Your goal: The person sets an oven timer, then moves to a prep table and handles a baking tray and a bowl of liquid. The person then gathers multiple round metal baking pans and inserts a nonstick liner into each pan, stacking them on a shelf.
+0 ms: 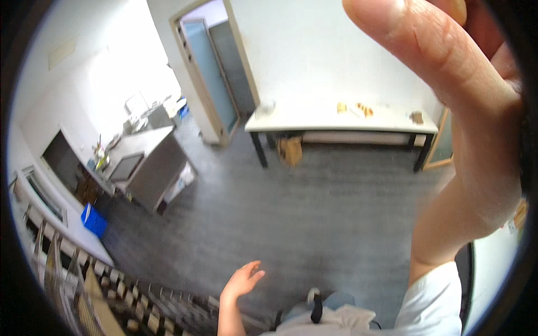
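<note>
My right hand (466, 71) is raised very close to the camera at the upper right, its thumb large in view. Its other fingers are partly cut off at the top edge, and I cannot tell whether they touch or hold anything. Below and left of centre, my left hand (242, 280) hangs above the dark wood-look floor (260, 218) with its thumb apart from the fingers and nothing in it. A white long table (290, 123) with black legs stands against the wall ahead, with small brown items (365, 110) lying on it.
Under the table sits a brown bag (290, 150). To the left are a doorway with a glass door (212, 75), a cluttered desk (155, 136) and a blue bin (93, 221). A rack holding many small items (138, 304) lines the lower left. A wood-framed panel (439, 147) leans at right.
</note>
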A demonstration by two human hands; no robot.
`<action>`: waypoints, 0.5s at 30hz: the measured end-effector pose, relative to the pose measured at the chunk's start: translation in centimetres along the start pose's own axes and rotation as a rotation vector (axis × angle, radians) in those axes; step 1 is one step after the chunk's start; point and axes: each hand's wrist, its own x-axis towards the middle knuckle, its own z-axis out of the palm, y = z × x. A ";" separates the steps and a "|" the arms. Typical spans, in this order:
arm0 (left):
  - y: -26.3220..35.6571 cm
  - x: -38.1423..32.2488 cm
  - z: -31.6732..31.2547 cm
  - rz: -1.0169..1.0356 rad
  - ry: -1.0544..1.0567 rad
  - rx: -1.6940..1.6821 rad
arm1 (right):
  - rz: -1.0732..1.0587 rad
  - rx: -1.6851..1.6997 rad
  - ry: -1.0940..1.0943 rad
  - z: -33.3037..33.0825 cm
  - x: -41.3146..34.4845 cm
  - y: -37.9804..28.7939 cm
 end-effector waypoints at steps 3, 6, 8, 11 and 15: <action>4.4 11.1 -5.4 0.155 0.145 0.217 | 0.038 -0.127 0.030 3.2 4.9 5.9; 8.2 22.1 -8.7 0.266 0.004 0.095 | 0.029 -0.197 0.081 6.6 10.3 11.8; 8.6 26.9 -10.5 0.297 -0.106 0.067 | -0.040 -0.171 0.123 9.9 13.7 15.5; 7.0 34.9 -12.5 0.208 -0.194 -0.062 | -0.096 0.009 0.160 18.7 17.8 22.0; 3.1 42.7 -16.4 0.114 -0.057 0.088 | 0.448 0.600 -0.081 38.4 19.5 35.0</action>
